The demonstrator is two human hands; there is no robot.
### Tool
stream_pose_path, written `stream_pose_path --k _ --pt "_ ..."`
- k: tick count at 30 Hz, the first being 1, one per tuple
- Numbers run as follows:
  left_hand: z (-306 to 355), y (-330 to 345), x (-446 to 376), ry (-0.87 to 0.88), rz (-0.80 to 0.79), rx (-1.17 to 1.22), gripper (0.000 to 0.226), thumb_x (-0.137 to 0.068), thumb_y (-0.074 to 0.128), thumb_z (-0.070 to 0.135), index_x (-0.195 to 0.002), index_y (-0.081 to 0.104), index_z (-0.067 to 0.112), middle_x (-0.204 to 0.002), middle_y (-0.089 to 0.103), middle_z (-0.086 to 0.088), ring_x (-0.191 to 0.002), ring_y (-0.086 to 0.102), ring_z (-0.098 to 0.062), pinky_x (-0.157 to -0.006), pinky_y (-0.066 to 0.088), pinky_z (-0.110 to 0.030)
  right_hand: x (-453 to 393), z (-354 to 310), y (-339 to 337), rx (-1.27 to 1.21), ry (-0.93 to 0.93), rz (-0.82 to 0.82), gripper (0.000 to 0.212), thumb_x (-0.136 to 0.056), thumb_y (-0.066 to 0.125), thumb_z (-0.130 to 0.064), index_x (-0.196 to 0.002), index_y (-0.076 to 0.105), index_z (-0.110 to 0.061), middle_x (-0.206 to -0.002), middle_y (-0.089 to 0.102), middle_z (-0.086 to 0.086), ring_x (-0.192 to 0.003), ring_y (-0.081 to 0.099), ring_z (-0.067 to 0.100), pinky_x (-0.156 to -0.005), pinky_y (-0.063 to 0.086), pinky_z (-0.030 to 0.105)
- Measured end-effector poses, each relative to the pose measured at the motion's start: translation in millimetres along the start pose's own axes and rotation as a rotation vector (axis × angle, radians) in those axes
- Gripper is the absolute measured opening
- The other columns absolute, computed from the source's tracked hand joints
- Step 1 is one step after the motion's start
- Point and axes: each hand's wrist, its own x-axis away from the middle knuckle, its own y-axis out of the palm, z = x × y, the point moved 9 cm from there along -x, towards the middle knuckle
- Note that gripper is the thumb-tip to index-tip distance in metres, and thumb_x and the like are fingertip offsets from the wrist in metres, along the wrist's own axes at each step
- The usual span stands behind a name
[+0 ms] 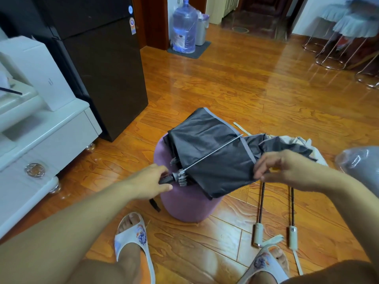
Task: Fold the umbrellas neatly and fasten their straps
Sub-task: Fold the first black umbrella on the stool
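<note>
Head view: left hand (152,182) grips the black umbrella (213,154) handle above a purple stool (184,203). Right hand (287,168) pinches the canopy edge between curled fingers.

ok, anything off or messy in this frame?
The black umbrella on the purple stool is still loosely bunched, one rib exposed. Left hand grips its handle, right hand pinches the canopy edge. Nothing spilled or visibly broken.

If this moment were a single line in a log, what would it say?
left hand: grips black umbrella handle | right hand: pinches canopy edge | umbrella: over purple stool, unfolded | strap: unfastened
</note>
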Motion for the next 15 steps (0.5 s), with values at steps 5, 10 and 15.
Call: stream_pose_path --k 5,10,15 --pt "3 3 -8 -0.006 -0.039 0.046 0.028 -0.09 0.071 0.043 -0.104 0.051 0.03 -0.099 0.061 0.005 -0.092 0.058 -0.018 -0.074 0.044 -0.033 7 29 40 0.358 0.151 -0.29 0.023 -0.092 0.072 -0.03 -0.113 0.071 -0.041 -0.116 0.063 -0.026 -0.106 0.058 -0.008 -0.093 0.048 0.021" --pt "6 6 -4 -0.063 -0.107 0.11 0.019 -0.088 0.063 0.035 -0.1 0.05 0.026 -0.097 0.064 -0.002 -0.089 0.061 -0.021 -0.082 0.05 -0.041 -12 7 -11 0.153 0.136 0.238 0.018 -0.098 0.063 -0.022 -0.107 0.073 -0.034 -0.102 0.071 -0.016 -0.094 0.064 -0.003 -0.085 0.053 0.026" --pt "5 9 -3 -0.12 -0.091 0.178 0.026 -0.095 0.059 0.041 -0.107 0.052 0.02 -0.099 0.065 -0.001 -0.091 0.06 -0.022 -0.078 0.046 -0.036 -58 -36 23 0.236 -0.017 0.176 0.01 -0.088 0.072 -0.017 -0.095 0.073 -0.025 -0.095 0.067 -0.006 -0.089 0.065 0.013 -0.086 0.052 0.035"
